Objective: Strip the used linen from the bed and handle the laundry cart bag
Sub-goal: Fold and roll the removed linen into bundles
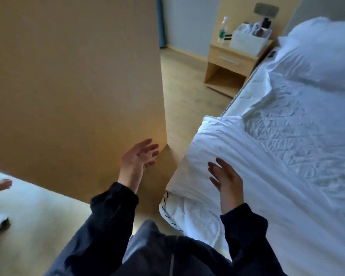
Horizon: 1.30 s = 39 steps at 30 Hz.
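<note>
The bed fills the right side, covered by a crumpled white sheet (299, 140). A white duvet (253, 176) lies folded back over the near corner, and a white pillow (325, 50) sits at the head end. The quilted mattress corner (179, 214) with dark stitching shows below the duvet. My left hand (136, 160) is raised in the air beside the bed, fingers spread, holding nothing. My right hand (226, 180) hovers just over the duvet's near edge, fingers straight and empty. No laundry cart bag is in view.
A tall tan wall panel (74, 86) stands close on the left, leaving a narrow wooden floor aisle (185, 90) along the bed. A wooden nightstand (231, 64) at the far end carries a bottle (222, 29) and a white box (247, 41). Another person's hand (0, 185) shows at far left.
</note>
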Each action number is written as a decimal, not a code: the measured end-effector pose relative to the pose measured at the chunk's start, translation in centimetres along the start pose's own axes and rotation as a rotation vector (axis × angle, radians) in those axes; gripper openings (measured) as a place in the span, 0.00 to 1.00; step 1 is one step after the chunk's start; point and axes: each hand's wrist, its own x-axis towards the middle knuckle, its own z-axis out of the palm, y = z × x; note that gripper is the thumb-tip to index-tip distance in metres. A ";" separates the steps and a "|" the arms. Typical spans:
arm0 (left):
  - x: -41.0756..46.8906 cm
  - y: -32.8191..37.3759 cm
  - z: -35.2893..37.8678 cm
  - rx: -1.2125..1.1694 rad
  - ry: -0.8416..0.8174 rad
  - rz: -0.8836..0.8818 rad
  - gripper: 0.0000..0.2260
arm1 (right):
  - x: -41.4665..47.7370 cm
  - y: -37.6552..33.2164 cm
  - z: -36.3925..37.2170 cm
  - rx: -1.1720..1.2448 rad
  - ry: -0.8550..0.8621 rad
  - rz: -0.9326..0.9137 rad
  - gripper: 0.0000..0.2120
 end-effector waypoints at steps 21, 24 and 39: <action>24.1 -0.3 16.9 0.134 -0.950 -0.153 0.15 | 10.6 -3.1 3.2 0.189 0.776 -0.070 0.17; 24.6 -0.9 20.0 0.168 -0.976 -0.111 0.19 | 12.7 -3.0 1.1 0.188 0.764 -0.073 0.16; 36.1 -12.1 33.5 0.428 -0.992 -0.066 0.13 | 31.2 0.2 -7.8 -0.007 0.602 0.090 0.20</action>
